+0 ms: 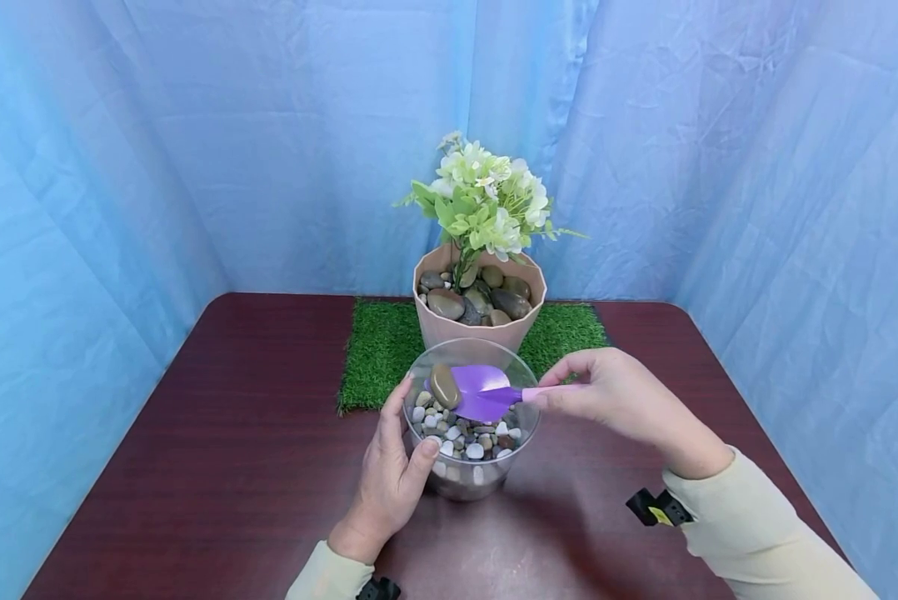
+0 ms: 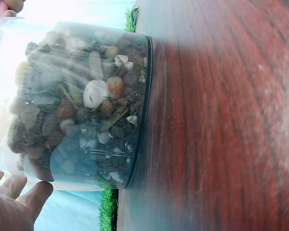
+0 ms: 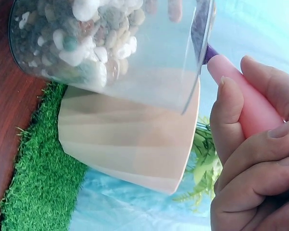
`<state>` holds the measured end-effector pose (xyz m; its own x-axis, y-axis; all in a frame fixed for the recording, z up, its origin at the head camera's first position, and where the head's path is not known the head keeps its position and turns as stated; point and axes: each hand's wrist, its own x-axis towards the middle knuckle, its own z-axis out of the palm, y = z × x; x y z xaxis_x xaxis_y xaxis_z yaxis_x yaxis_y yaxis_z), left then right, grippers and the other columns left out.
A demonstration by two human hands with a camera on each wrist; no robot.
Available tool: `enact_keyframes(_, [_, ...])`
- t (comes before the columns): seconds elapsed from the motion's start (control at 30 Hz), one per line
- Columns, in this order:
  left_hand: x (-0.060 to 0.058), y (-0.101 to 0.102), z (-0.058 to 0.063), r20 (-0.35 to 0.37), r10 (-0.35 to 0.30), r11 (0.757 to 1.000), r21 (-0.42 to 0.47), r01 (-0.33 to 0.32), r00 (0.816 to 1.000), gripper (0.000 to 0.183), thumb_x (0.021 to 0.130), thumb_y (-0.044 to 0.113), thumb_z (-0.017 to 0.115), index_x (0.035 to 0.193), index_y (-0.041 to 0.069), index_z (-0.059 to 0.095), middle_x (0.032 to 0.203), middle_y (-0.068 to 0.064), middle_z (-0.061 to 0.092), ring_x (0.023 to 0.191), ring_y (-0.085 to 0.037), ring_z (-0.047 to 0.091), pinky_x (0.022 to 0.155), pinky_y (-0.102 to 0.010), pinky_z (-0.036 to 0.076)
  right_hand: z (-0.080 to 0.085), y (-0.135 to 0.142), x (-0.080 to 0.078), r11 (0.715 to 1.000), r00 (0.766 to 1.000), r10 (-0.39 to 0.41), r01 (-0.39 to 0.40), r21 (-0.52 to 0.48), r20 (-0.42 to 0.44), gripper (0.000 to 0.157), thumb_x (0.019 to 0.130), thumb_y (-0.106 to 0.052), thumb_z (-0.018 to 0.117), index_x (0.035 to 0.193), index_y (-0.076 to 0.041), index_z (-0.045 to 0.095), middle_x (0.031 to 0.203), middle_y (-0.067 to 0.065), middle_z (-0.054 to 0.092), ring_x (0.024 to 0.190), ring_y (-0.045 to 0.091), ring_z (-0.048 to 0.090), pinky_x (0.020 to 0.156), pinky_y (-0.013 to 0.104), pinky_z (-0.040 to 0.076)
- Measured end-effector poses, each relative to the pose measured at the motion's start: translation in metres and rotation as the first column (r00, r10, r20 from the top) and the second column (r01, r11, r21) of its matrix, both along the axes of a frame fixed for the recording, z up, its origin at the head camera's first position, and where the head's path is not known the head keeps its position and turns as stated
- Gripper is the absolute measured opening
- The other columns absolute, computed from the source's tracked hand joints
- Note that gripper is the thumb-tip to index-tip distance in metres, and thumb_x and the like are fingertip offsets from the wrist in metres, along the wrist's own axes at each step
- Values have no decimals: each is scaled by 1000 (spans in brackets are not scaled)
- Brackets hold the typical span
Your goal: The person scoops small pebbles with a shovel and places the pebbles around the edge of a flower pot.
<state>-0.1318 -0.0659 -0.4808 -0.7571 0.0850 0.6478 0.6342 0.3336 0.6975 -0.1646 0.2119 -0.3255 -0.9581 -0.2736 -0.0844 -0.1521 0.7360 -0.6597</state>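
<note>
My right hand (image 1: 606,392) pinches the pink handle (image 3: 248,98) of a small hand trowel with a purple blade (image 1: 486,404). On the blade's tip end lies a smooth brown stone (image 1: 445,386). The blade is over the mouth of a clear container (image 1: 524,446), above the small white, grey and brown pebbles (image 1: 475,451) in it. My left hand (image 1: 389,479) holds the container's left side, thumb at the front and fingers further back. Through the wall in the left wrist view, mixed pebbles (image 2: 95,94) show, with finer bits near the base.
Right behind the container, a pinkish-beige flowerpot (image 1: 479,333) stands on a green artificial grass mat (image 1: 377,358). It holds large stones (image 1: 446,303) and a plant with white flowers (image 1: 486,192). The dark red wooden table (image 1: 231,433) ends at light blue curtains (image 1: 306,150).
</note>
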Motion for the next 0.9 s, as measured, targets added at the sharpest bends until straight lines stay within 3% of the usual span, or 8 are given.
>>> enact_keyframes(0.23, [0, 0, 0, 2, 4, 1000, -7, -4, 1000, 70, 97, 30, 54, 153, 7, 19, 153, -11, 34, 133, -33, 42, 111, -28, 30, 9, 6, -1, 999, 1000, -20, 19, -36, -11, 31, 74, -58, 76, 85, -29, 73, 69, -4, 69, 64, 19, 59, 55, 33, 49])
enact_keyframes(0.4, [1, 0, 0, 12, -4, 1000, -3, 4, 1000, 70, 99, 36, 51, 154, 8, 18, 153, -12, 33, 133, -33, 43, 111, -27, 31, 15, 10, -4, 999, 998, -33, 34, 7, -47, 32, 75, -61, 73, 86, -30, 72, 68, -5, 68, 62, 18, 60, 52, 32, 48])
enact_keyframes(0.83, [1, 0, 1, 28, -15, 1000, -5, 15, 1000, 70, 99, 37, 50, 154, 9, 16, 152, -13, 34, 131, -34, 46, 108, -33, 37, 26, 18, -13, 995, 992, -65, 73, 74, -112, 39, 77, -65, 68, 89, -28, 71, 71, -7, 69, 54, 15, 47, 45, 31, 39])
enact_keyframes(0.9, [1, 0, 1, 26, -16, 1000, -5, 16, 1000, 70, 99, 37, 50, 154, 9, 16, 152, -13, 34, 131, -34, 46, 108, -33, 37, 27, 20, -14, 994, 990, -71, 80, 69, -123, 39, 78, -64, 68, 90, -27, 72, 72, -7, 69, 56, 15, 50, 46, 31, 40])
